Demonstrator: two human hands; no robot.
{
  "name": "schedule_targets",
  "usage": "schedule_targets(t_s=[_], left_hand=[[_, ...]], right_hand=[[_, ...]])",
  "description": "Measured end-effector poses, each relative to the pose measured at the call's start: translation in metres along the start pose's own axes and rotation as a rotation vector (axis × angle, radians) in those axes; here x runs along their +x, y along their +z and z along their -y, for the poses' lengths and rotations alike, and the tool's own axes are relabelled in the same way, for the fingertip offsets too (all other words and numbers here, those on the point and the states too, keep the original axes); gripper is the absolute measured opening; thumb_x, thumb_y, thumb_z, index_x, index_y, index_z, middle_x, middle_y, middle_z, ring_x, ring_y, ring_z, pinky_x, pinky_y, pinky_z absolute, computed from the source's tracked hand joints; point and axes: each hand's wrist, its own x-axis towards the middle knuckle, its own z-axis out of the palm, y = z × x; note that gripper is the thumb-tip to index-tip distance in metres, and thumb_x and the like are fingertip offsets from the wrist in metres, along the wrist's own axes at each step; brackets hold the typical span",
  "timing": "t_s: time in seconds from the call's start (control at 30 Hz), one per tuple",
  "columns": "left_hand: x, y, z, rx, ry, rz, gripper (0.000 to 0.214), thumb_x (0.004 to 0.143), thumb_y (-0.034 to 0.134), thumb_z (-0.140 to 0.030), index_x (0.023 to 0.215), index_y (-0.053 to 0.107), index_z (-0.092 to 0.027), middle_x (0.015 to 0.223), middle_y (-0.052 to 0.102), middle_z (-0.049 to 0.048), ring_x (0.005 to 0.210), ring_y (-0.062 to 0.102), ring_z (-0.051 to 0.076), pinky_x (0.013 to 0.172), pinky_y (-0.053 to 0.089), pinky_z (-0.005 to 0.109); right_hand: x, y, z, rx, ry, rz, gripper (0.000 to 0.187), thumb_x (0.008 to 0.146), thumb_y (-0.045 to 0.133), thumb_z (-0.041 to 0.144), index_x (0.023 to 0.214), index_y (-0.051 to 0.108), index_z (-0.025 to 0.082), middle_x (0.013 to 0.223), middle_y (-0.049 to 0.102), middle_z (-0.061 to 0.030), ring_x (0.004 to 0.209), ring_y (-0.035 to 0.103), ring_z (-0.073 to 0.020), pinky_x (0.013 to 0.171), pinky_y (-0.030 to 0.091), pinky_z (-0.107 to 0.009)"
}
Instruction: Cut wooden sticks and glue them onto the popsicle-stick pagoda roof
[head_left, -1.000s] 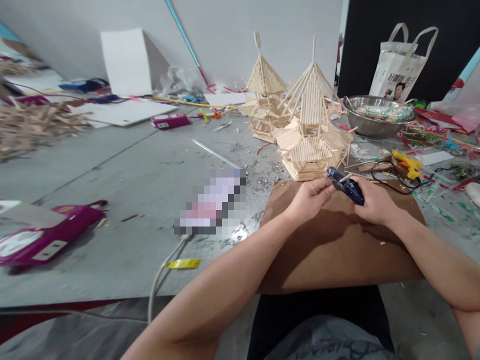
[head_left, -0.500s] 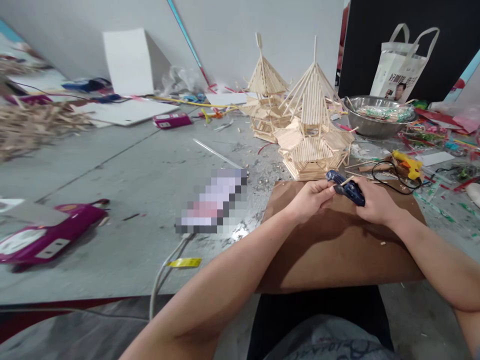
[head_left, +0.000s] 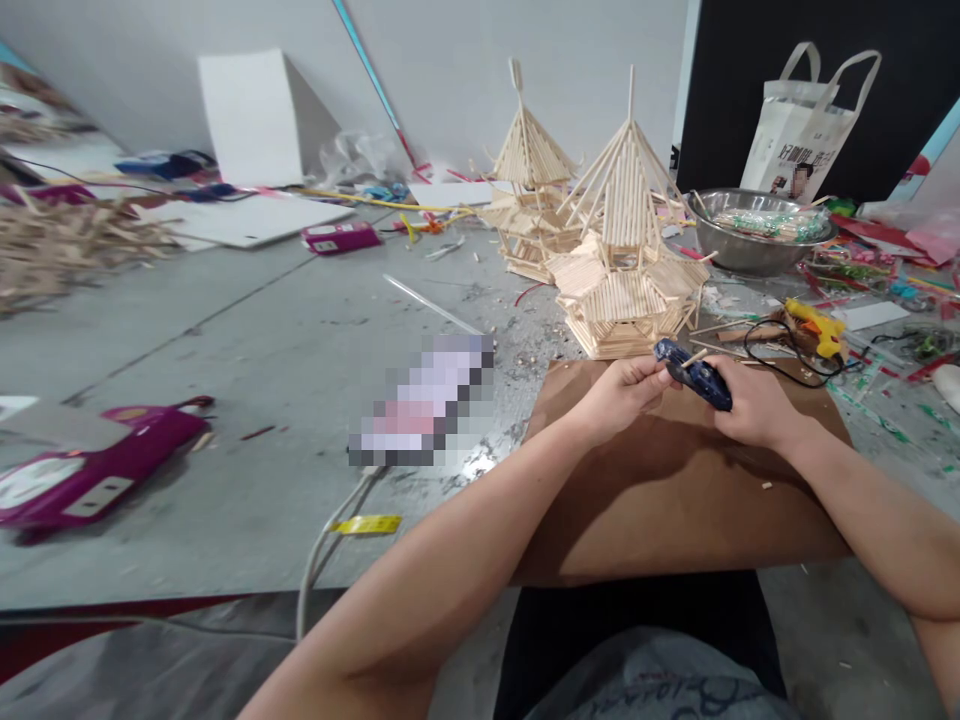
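Observation:
Above the brown board, my right hand (head_left: 750, 400) is wrapped round a dark blue hand tool (head_left: 705, 380); its exact kind is unclear. A short thin wooden stick (head_left: 695, 357) crosses the tool's upper side. My left hand (head_left: 626, 395) is closed, its fingertips pinched at the stick's near end and close to the tool's far tip. Just beyond both hands stands a small pavilion model (head_left: 626, 270) made of wooden sticks, with a pointed roof. A second stick pavilion (head_left: 532, 190) is behind it to the left.
A brown board (head_left: 675, 520) lies at the table's front edge. To the right are a yellow glue gun (head_left: 817, 325) with a black cord and a metal bowl (head_left: 731, 255) of packets. Leftward lie a blurred-out phone (head_left: 420, 400), purple power strips (head_left: 127, 465) and a stick pile (head_left: 67, 240).
The view has shifted slightly. The tool has turned a little in my right hand, and its dark flat part near my left fingertips shows less. Both hands stay nearly in place.

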Motion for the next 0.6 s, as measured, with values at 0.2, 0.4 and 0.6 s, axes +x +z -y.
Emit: schedule_targets(t_s=[0.2, 0.4, 0.6], left_hand=[[0.0018, -0.0005, 0.0034, 0.142, 0.097, -0.035, 0.037, 0.073, 0.056, -0.051, 0.071, 0.054, -0.014, 0.045, 0.026, -0.0094, 0.038, 0.021, 0.003, 0.040, 0.015, 0.019], [-0.0017, 0.0059, 0.0032, 0.557, 0.290, -0.257, 0.020, 0.079, 0.051, -0.031, 0.068, 0.053, -0.014, 0.052, 0.042, -0.0043, 0.050, 0.037, 0.005, 0.049, 0.030, 0.018], [-0.0053, 0.0079, 0.0046, 0.708, 0.366, -0.325, 0.021, 0.081, 0.045, -0.025, 0.065, 0.054, -0.014, 0.047, 0.038, -0.0051, 0.045, 0.033, 0.005, 0.047, 0.028, 0.018]], right_hand=[[-0.0006, -0.0001, 0.0028, -0.056, 0.029, 0.001, 0.041, 0.064, 0.048, 0.023, 0.104, 0.050, 0.017, 0.091, 0.066, -0.0093, 0.081, 0.061, -0.0258, 0.067, 0.042, -0.033], [-0.0019, 0.0001, 0.0087, -0.078, 0.064, -0.001, 0.037, 0.066, 0.047, 0.025, 0.102, 0.051, 0.016, 0.087, 0.067, -0.0096, 0.079, 0.062, -0.0253, 0.067, 0.041, -0.032], [-0.0008, 0.0015, 0.0080, -0.029, 0.059, -0.024, 0.046, 0.063, 0.048, 0.023, 0.108, 0.050, 0.018, 0.097, 0.065, -0.0097, 0.087, 0.061, -0.0269, 0.070, 0.043, -0.034]])
